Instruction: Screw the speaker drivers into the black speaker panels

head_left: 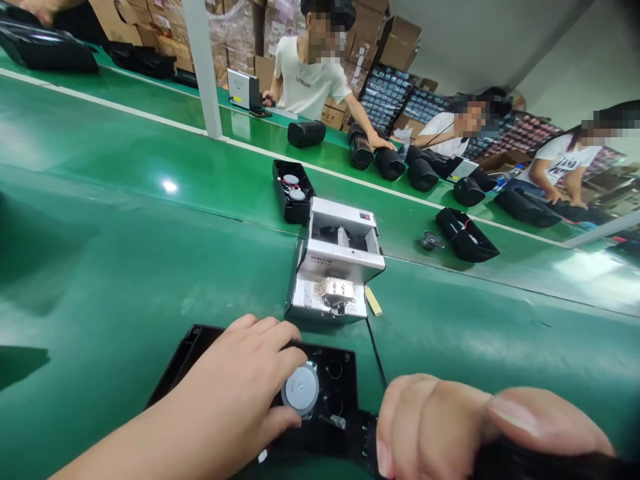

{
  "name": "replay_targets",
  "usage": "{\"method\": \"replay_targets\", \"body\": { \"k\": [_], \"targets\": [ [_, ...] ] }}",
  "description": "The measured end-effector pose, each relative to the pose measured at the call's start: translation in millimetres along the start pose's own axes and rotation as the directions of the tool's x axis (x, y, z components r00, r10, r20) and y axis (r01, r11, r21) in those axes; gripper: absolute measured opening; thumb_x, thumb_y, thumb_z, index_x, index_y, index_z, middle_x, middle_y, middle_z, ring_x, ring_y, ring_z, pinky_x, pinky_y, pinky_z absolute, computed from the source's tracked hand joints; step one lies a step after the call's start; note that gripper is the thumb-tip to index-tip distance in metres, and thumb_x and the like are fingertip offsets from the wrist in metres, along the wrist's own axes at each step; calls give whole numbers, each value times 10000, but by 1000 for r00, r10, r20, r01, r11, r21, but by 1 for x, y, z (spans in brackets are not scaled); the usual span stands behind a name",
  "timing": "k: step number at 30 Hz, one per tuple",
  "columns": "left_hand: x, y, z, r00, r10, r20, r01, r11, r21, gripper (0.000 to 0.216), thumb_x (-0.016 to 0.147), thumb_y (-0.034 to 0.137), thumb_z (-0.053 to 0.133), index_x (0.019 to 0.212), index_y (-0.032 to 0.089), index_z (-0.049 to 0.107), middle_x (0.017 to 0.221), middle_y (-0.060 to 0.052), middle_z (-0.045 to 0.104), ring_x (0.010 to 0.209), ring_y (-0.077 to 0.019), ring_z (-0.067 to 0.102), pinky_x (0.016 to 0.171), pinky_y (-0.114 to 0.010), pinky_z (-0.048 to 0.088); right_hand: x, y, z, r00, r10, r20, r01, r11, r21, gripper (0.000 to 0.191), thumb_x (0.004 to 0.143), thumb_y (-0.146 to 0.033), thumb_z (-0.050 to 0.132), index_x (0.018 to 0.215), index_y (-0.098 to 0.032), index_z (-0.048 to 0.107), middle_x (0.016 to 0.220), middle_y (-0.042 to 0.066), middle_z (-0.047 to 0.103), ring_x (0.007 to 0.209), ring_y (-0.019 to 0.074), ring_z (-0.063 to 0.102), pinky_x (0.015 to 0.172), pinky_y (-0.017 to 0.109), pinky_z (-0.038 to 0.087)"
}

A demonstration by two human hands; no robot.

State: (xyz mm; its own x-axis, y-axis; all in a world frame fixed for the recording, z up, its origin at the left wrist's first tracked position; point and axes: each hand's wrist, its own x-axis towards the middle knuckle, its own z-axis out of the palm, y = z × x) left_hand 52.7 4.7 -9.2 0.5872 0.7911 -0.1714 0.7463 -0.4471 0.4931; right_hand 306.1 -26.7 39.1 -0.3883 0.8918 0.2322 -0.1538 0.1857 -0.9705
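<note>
A black plastic speaker housing lies open at the near edge of the green bench, with a round silver speaker magnet inside it. My left hand rests on the housing, fingers curled around the magnet's left side. At the bottom right, my right hand is closed around a black tool handle that runs out of the frame. Just beyond the housing stands a small white machine with a metal fitting at its front.
Another open housing and a third with a loose small speaker lie on the green conveyor belt. Three people sit across the line among black speaker shells. Cardboard boxes are stacked behind. A white post stands mid-left.
</note>
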Motion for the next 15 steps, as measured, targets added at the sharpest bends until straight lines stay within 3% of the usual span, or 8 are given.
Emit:
{"method": "replay_targets", "body": {
  "k": [2, 4, 5, 11, 13, 15],
  "targets": [
    [1, 0, 1, 1000, 9, -14, -9, 1000, 18, 401, 842, 381, 984, 1190, 287, 809, 1319, -24, 739, 1214, -336, 669, 1046, -577, 480, 0, 5, 6, 993, -13, -114, 11, 1000, -16, 314, 1078, -607, 734, 926, -338, 792, 641, 22, 702, 618, 302, 745, 574, 468, 697],
    [1, 0, 1, 1000, 15, -20, -15, 999, 32, 403, 844, 386, 984, 1195, 289, 813, 1321, -25, 745, 1228, -337, 673, 1040, -577, 479, 1, 11, 12, 958, -88, -274, 73, 995, -63, 304, 948, -630, 865, 930, -347, 755, 639, 6, 635, 619, 298, 717, 551, 452, 675],
    [1, -1, 1, 1000, 15, -17, -14, 999, 36, 401, 843, 385, 984, 1192, 290, 812, 1322, -22, 746, 1227, -334, 674, 1040, -578, 477, 2, 13, 15, 952, -93, -292, 75, 995, -70, 327, 916, -642, 885, 936, -347, 744, 649, 5, 618, 634, 299, 713, 558, 447, 669],
    [-1, -1, 1, 1000, 20, -20, -19, 999, 51, 367, 875, 379, 951, 1198, 287, 803, 1343, -12, 750, 1234, -323, 670, 1063, -590, 471, -1, 17, 7, 973, -35, -226, 24, 999, -49, 296, 944, -608, 879, 981, -342, 754, 665, -5, 622, 657, 282, 725, 597, 421, 664],
    [-1, 0, 1, 1000, 19, -14, -18, 998, 61, 362, 877, 376, 947, 1198, 285, 805, 1338, -15, 754, 1228, -328, 673, 1051, -591, 480, -7, 19, -1, 989, -11, -147, 5, 999, -41, 234, 988, -558, 875, 1011, -345, 781, 661, -18, 653, 638, 269, 740, 613, 412, 676],
    [1, 0, 0, 1000, 19, -10, -19, 998, 61, 363, 868, 372, 954, 1188, 281, 807, 1333, -11, 755, 1218, -325, 677, 1039, -586, 486, -15, 23, -8, 1000, 4, 11, -4, 1000, -20, 149, 1058, -487, 836, 1063, -340, 811, 673, -28, 702, 606, 254, 753, 643, 421, 696]
  ]
}}
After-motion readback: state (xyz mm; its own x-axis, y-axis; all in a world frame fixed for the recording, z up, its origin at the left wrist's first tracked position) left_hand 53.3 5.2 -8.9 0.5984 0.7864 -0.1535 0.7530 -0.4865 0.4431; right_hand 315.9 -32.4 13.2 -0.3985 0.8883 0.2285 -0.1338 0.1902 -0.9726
